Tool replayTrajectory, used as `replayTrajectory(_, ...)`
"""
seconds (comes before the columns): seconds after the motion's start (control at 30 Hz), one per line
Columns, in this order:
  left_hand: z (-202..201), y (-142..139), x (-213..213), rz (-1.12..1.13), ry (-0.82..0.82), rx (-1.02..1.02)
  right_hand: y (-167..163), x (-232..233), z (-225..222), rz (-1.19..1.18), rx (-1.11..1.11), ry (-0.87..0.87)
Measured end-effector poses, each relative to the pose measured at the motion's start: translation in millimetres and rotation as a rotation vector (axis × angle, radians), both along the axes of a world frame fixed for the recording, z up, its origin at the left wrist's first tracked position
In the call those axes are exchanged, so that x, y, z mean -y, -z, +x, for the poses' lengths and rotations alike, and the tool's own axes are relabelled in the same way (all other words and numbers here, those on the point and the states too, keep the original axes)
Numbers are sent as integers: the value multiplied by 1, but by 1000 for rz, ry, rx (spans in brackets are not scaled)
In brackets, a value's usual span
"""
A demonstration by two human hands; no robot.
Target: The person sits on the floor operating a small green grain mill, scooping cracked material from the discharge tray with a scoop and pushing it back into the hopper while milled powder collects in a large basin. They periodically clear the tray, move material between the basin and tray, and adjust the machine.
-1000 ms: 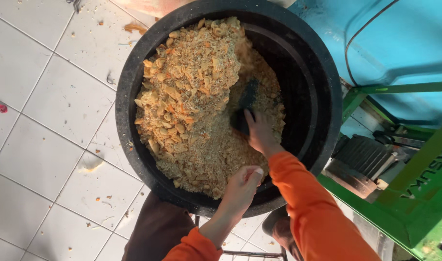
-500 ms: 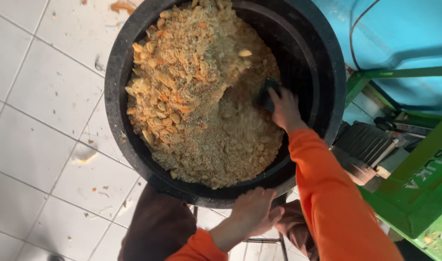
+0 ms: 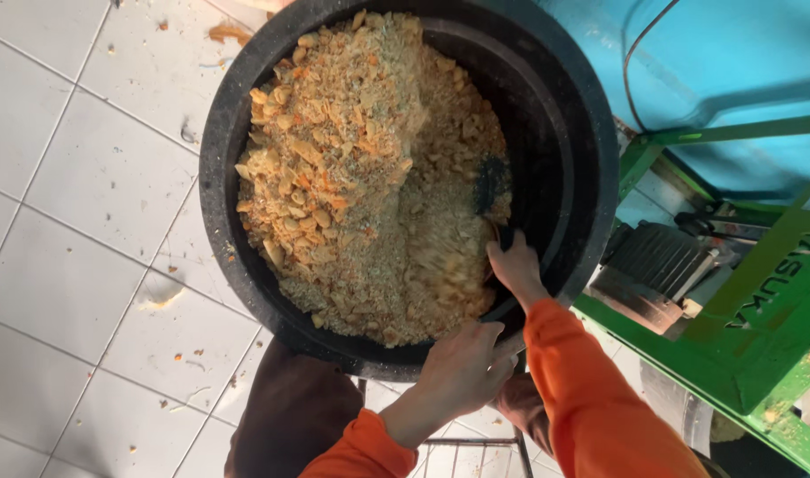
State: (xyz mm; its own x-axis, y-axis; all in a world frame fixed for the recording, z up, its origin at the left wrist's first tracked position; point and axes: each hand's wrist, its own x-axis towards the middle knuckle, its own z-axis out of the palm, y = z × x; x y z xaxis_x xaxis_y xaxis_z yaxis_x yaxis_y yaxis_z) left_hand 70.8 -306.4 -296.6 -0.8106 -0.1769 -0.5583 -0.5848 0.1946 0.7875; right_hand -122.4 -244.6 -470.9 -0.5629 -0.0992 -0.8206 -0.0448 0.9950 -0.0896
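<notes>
Black tub (image 3: 246,133) of orange-tan crumb mix (image 3: 361,168) sits tilted toward the person. Left hand (image 3: 462,367) fingers curl over near rim to steady it; right hand (image 3: 516,265) fingers closed around dark scraper (image 3: 492,181), inside by the wall.

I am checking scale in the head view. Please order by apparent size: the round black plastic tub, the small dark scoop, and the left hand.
1. The round black plastic tub, by far the largest.
2. The left hand.
3. The small dark scoop, though partly buried in crumbly feed, so unsure.
</notes>
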Motion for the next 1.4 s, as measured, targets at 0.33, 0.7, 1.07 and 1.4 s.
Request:
replayTrajectory(0.33, 5, 14, 5, -81, -40, -15, -13, 114, -66, -634, -651, -465)
replayTrajectory(0.7, 4, 20, 1, -44, -30, -86, 14, 179, -55, 11, -454, -1141)
replayTrajectory(1.07, 11, 12, -4, -131, 5, -98, -48, 73, -35, -323, 71, -359)
replayTrajectory(1.4, 6, 15, -1, -152, 52, -79, 0, 120, -82, -197, -390, -1240)
